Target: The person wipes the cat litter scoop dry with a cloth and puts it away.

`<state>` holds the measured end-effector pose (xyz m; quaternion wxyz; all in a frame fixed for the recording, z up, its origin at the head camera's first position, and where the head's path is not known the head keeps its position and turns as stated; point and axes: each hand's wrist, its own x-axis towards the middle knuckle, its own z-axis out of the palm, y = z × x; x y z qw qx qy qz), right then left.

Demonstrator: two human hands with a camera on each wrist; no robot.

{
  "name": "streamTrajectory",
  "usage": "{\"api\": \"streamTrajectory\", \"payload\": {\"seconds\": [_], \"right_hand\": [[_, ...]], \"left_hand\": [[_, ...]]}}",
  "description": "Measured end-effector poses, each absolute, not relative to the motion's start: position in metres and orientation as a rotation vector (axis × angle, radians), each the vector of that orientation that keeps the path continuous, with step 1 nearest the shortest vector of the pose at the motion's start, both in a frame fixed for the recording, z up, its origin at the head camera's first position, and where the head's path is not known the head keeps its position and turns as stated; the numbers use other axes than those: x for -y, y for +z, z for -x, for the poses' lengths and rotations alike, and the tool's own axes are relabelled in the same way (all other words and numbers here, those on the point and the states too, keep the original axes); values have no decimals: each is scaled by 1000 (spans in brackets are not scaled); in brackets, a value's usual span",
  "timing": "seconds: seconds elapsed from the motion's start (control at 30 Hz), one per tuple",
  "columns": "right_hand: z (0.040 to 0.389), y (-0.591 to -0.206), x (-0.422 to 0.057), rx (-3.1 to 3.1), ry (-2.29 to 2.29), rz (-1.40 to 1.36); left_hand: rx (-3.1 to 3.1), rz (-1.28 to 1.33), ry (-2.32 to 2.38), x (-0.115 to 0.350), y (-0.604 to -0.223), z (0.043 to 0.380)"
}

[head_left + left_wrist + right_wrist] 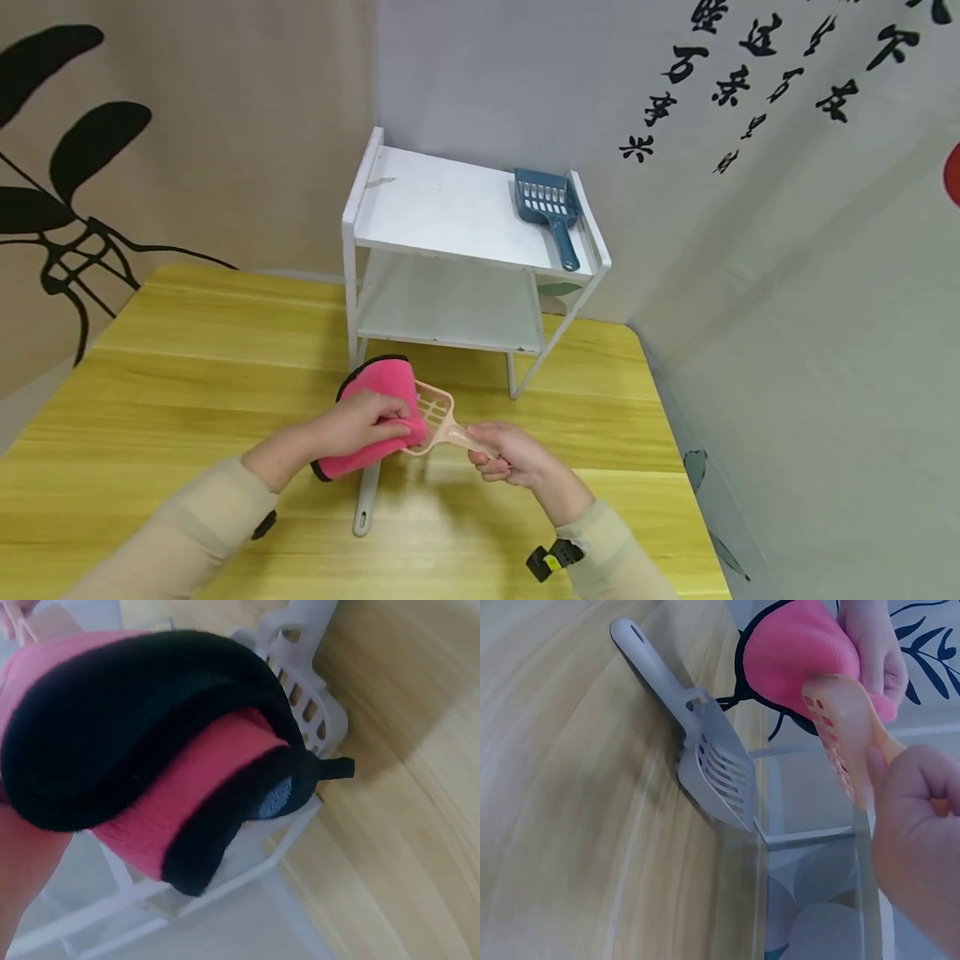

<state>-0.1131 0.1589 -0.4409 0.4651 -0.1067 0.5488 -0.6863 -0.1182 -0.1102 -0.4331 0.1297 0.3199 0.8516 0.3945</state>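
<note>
My left hand [351, 429] grips a folded pink cloth [384, 383] with black edging, thumb and fingers pinching it at the bowl of a peach litter scoop [450, 431]. The cloth overlaps part of that slotted bowl. My right hand [517, 454] holds the scoop by its handle, above the table. In the right wrist view, the scoop's slotted side faces left, with the cloth right at its far edge. A grey litter scoop [656, 675] lies on the table below; the cloth hides its bowl in the head view.
A white two-tier shelf [450, 200] stands at the back of the yellow wood-grain table [225, 350]. On its top tier, at the right, lies a dark blue litter scoop [550, 200]. Behind are walls [510, 75] with black lettering and a plant drawing.
</note>
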Motion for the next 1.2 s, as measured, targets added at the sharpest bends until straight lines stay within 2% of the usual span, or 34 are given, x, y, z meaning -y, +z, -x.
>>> {"api": "streamTrajectory", "payload": {"seconds": [0.3,0.53,0.67,0.8,1.03,1.2], "right_hand": [[116,-437,-165,-1399,-1678,308],[116,-437,-174,-1535,-1632,202],[117,-443,-170,-1582,-1579,165],[115,-447,-161,-1654,-1507,139],[113,-448,-147,-1688,-1499,178],[113,-450,-147,-1707,-1517,219]], "left_hand": [[-2597,-808,1263,128,-428,117],[-2665,-280,1561,145,-417,122],[-2744,-138,1606,143,-410,128],[-2656,-202,1680,123,-407,128],[-2443,-605,1535,86,-429,122],[-2382,-736,1440,80,-441,126]]}}
